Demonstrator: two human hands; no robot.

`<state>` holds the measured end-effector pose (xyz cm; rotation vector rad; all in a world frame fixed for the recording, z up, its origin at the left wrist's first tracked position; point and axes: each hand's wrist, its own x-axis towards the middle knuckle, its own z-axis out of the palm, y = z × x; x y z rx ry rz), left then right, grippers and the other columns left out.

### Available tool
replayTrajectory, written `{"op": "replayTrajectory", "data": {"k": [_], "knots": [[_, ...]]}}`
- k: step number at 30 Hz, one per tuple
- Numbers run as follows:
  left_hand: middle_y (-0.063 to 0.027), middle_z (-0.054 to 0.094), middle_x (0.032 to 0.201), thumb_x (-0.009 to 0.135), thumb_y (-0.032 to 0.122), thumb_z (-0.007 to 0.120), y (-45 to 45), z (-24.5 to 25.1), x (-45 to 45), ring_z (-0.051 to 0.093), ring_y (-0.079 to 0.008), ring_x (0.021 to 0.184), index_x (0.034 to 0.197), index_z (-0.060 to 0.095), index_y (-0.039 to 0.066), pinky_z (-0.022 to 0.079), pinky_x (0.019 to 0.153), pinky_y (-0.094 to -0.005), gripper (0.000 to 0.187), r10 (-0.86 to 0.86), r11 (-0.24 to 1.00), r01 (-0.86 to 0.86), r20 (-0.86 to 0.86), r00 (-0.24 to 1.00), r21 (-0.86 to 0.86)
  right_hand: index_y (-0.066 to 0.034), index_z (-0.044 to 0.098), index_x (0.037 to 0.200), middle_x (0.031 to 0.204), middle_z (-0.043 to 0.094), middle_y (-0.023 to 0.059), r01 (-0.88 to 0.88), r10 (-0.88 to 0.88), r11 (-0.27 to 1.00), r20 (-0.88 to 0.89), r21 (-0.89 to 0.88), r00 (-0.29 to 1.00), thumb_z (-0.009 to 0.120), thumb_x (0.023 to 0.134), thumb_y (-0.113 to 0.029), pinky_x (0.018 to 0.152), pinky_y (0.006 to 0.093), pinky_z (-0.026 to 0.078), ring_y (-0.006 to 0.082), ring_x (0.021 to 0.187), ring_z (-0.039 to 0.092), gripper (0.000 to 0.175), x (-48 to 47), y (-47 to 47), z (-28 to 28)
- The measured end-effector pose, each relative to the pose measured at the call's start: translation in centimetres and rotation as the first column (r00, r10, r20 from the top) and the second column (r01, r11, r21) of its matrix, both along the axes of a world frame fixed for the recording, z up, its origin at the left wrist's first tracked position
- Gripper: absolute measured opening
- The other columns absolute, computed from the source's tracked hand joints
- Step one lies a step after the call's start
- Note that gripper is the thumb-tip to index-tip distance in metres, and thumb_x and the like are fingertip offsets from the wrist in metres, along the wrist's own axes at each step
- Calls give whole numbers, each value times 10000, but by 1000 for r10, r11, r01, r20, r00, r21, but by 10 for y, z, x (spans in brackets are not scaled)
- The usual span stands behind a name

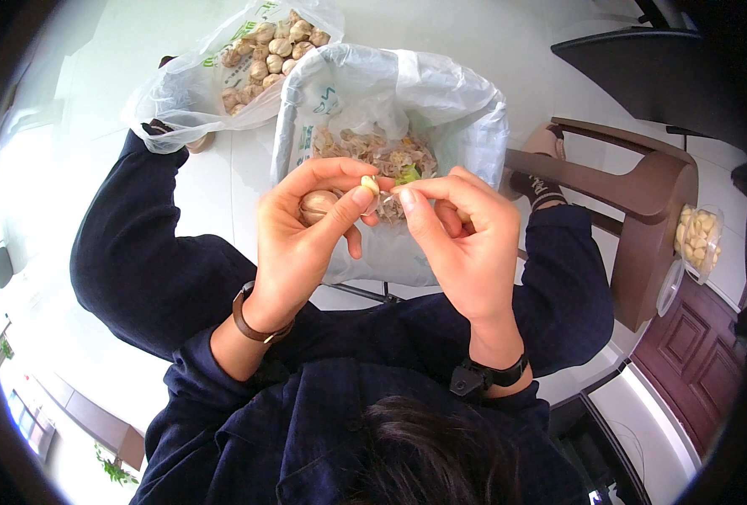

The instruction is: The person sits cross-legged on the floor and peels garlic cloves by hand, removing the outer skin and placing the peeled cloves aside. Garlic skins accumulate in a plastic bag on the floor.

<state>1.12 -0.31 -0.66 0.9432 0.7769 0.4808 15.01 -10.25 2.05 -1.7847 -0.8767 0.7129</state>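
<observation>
My left hand cradles a garlic bulb in its palm and pinches a garlic clove between thumb and index finger; the clove's pale flesh shows at its tip. Close to the clove, my right hand pinches a small shred of garlic skin between thumb and index finger, its other fingers curled in. Something pale shows partly inside those curled fingers; I cannot tell what it is. Both hands are above a bin lined with a white plastic bag, which holds garlic skins and a green scrap.
An open plastic bag of whole garlic bulbs lies beyond the bin at the left. To the right stands a brown plastic stool, with a clear tub of peeled cloves and its lid at its far side.
</observation>
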Motion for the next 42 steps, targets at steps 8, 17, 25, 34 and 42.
{"op": "replayTrajectory", "data": {"k": [8, 17, 25, 34, 42], "knots": [[-65, 692, 894, 929, -7, 661, 3, 0, -4, 625, -85, 737, 1107, 727, -2, 514, 585, -211, 190, -100, 994, 102, -49, 994, 43, -13, 738, 969, 710, 431, -41, -33, 35, 999, -70, 26, 997, 703, 861, 37, 527, 206, 248, 18, 599, 322, 124, 3, -2, -2], [-77, 702, 943, 877, -99, 648, 2, 5, -4, 662, -124, 774, 1044, 762, 26, 546, 617, -236, 237, -71, 847, 128, -129, 989, 516, 26, 726, 943, 670, 428, -97, -37, -5, 994, -390, -99, 921, 744, 867, 0, 527, 183, 246, -15, 580, 318, 82, 8, -3, 0], [-82, 714, 930, 841, -135, 636, 4, 10, -5, 678, -148, 764, 1013, 762, 22, 545, 629, -248, 264, -117, 772, 198, -171, 978, 604, 36, 728, 940, 649, 458, -111, -94, 15, 986, -483, -140, 875, 734, 871, 4, 529, 173, 259, -31, 589, 348, 77, 14, -4, -3], [-75, 697, 881, 835, -138, 641, 5, 11, -4, 667, -141, 737, 1008, 762, 20, 535, 624, -244, 264, -109, 783, 196, -180, 978, 591, 41, 726, 945, 684, 541, -89, -107, 17, 986, -560, -128, 829, 736, 868, 1, 538, 167, 269, -35, 598, 384, 87, 17, -4, -1], [-75, 690, 939, 879, -91, 654, 2, 9, -5, 657, -116, 761, 1018, 754, 7, 543, 620, -222, 197, -133, 926, 162, -107, 985, 340, 47, 723, 944, 679, 532, -92, -94, 6, 987, -563, -128, 827, 716, 877, 11, 539, 169, 272, -34, 597, 385, 76, 16, -5, -3]]}}
